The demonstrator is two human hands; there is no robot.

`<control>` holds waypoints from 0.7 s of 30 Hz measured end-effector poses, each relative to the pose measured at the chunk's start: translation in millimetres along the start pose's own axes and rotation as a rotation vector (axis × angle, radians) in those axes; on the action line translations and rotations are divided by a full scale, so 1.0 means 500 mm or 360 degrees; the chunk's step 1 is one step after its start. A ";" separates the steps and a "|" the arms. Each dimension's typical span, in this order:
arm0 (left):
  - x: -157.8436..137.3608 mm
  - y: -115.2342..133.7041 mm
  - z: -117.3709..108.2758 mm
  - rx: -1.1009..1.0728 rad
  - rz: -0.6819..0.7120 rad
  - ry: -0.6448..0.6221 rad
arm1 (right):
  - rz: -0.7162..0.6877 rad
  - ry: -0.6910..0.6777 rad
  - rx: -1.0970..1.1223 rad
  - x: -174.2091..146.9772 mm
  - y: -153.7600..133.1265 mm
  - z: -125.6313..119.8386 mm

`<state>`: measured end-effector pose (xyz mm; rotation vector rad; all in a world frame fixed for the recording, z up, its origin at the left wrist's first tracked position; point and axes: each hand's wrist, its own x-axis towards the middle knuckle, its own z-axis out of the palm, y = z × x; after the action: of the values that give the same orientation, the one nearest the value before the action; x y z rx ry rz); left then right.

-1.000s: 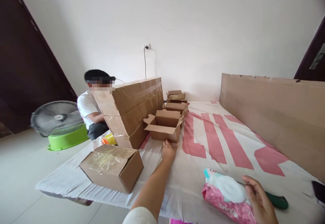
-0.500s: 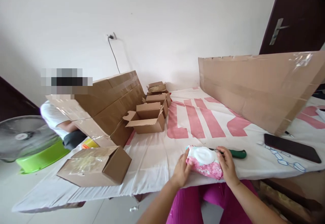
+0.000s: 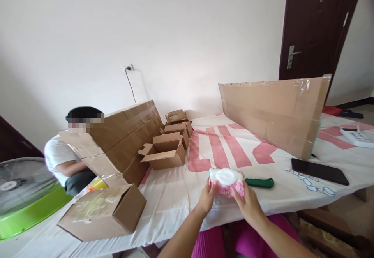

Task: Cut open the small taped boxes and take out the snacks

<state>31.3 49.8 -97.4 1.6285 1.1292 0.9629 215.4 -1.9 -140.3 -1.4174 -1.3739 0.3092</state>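
A pink and white pack of wet wipes (image 3: 225,183) with a white lid is held between both hands near the table's front edge. My left hand (image 3: 208,196) grips its left end, thumb at the front. On the right end, my right hand (image 3: 249,201) is closed around the pack, with its thumb against the lower front. The pack is tilted with its lid side up and toward me. Just right of the pack, a green-handled tool (image 3: 260,182) lies on the cloth; its other end is hidden behind the pack.
A taped carton (image 3: 102,213) stands at front left; several open boxes (image 3: 166,158) line a tall cardboard panel (image 3: 128,133). Another panel (image 3: 269,113) stands at right, near a black phone (image 3: 320,171). A person (image 3: 62,160) sits at far left beside a green fan (image 3: 35,207).
Both hands have lifted the wipes pack and tipped its front toward me. My right hand's grip has shifted, its thumb now lower on the front. The view has tilted up and turned right.
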 end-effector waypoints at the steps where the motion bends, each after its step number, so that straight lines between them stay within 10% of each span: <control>1: 0.024 0.023 -0.002 -0.0069 -0.0018 0.0040 | -0.0030 0.0003 0.0067 0.042 -0.021 0.007; 7: 0.188 0.187 -0.073 -0.0381 0.0239 0.0341 | -0.0197 0.0022 0.0240 0.304 -0.143 0.024; 11: 0.227 0.231 -0.104 -0.0406 0.0253 0.0393 | -0.0250 0.0064 0.0291 0.363 -0.174 0.032; 21: 0.062 0.002 -0.110 -0.0596 -0.0039 0.0737 | -0.0222 -0.0264 0.0322 0.140 -0.070 0.129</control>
<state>-10.8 92.3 -77.7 1.1167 1.1748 1.4853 166.4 79.3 -104.1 -1.1439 -1.5228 0.4689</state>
